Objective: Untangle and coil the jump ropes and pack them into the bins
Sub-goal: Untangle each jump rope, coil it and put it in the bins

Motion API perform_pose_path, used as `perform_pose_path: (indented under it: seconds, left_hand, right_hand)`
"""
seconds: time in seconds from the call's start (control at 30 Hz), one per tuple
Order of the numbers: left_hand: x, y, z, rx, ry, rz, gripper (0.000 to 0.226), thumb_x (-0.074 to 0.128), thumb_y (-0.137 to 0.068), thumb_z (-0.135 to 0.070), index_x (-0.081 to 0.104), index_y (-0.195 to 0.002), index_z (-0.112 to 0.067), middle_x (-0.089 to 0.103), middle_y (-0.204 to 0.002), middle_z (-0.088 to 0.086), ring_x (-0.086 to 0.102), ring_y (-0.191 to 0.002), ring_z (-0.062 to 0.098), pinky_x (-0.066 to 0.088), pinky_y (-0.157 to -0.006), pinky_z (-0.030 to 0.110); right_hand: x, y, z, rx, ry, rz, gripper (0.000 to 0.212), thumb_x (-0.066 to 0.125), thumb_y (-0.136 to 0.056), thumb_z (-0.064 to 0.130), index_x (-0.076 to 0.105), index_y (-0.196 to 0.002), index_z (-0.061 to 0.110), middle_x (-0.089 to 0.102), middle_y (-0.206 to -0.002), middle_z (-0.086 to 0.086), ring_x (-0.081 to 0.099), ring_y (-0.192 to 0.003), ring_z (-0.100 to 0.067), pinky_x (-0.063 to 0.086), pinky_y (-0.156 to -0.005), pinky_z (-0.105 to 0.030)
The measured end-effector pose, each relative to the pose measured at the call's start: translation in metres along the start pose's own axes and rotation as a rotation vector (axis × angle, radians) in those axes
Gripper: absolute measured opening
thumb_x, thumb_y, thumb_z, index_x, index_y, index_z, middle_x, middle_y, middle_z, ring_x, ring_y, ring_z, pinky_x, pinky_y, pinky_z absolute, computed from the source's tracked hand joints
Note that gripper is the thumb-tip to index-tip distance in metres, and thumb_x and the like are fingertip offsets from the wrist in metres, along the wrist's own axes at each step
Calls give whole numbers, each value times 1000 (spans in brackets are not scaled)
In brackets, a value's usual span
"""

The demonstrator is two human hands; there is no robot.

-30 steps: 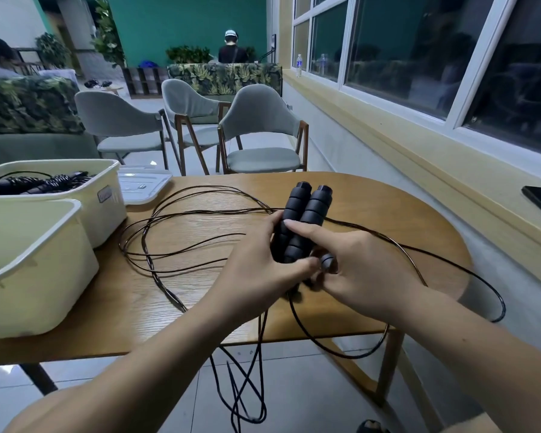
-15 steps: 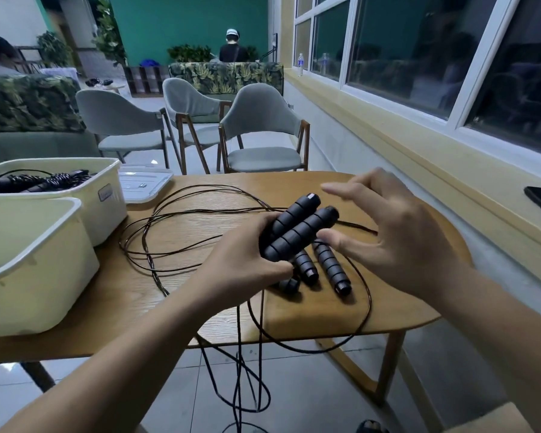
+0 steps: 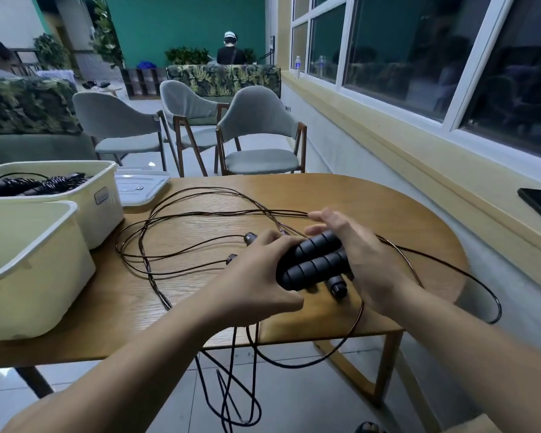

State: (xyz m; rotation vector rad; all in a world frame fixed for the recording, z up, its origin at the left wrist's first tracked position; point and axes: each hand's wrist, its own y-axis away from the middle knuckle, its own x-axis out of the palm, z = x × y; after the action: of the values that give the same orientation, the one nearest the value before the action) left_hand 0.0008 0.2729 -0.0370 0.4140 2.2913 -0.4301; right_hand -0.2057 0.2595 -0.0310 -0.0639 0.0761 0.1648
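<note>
Not far along, I'd say. The far bin [image 3: 102, 195] already has dark ropes [image 3: 34, 183] bundled in it, but the near bin [image 3: 44, 264] shows no rope in the part I can see. The ropes being worked on are still out on the desk [image 3: 381, 201]: their thin cords [image 3: 175, 232] sprawl in loose, crossing loops and some hang over the front edge towards the tiled floor [image 3: 294, 398].

The left hand [image 3: 256, 276] has its fingers wrapped round two ribbed black handles [image 3: 313, 260], holding them side by side just above the wood. The right hand [image 3: 361, 257] lies against their far end, its upper fingers stretched towards the cords. Whether it clasps anything underneath I cannot tell. Another handle [image 3: 336, 284] pokes out below.

So the handles look gathered, while sorting out the cords, coiling and packing all seem left to do.

The desk is pale wood with a rounded end, and a white lid [image 3: 141, 186] lies beside the far bin. Grey chairs [image 3: 256, 139] stand beyond it, dark windows [image 3: 419, 57] run along the right, and someone sits [image 3: 230, 48] by the green wall
</note>
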Motion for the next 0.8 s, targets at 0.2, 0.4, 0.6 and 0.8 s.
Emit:
perform_pose_path:
  seconds: [0.2,0.4,0.6,0.8]
  left_hand:
    - [8,-3,4,34,-127,-45,89,84,-68,-35,49,-149,-44,46,-121,-20,55,-105,4,52,-91,23]
    - [-2,-4,9,74,-173,-44,78,84,-67,-40,57,-141,-42,46,-121,-18,57,-103,6,53,-84,22]
    - [-9,2,9,63,58,-53,91,95,-64,-30,49,-142,-37,47,-133,-19,63,-107,5,59,-90,28]
    - [-24,3,4,-128,624,-113,81,91,-74,-35,49,-144,-36,71,-116,3,75,-80,15,56,-56,24]
  right_hand:
    - [2,-4,-4,-79,117,-65,20,65,-106,37,77,-108,22,76,-104,-4,74,-100,-29,62,-91,-55]
    - [-18,-5,3,-435,1022,206,65,61,-87,83,60,-138,42,64,-124,24,57,-115,-1,49,-101,-35]
    - [-31,2,15,-362,1006,318,92,78,-76,76,37,-155,54,62,-123,28,61,-107,7,58,-92,-27]
    - [-52,0,28,-298,744,194,42,76,-86,68,71,-121,46,70,-94,16,66,-84,-3,54,-69,-17]
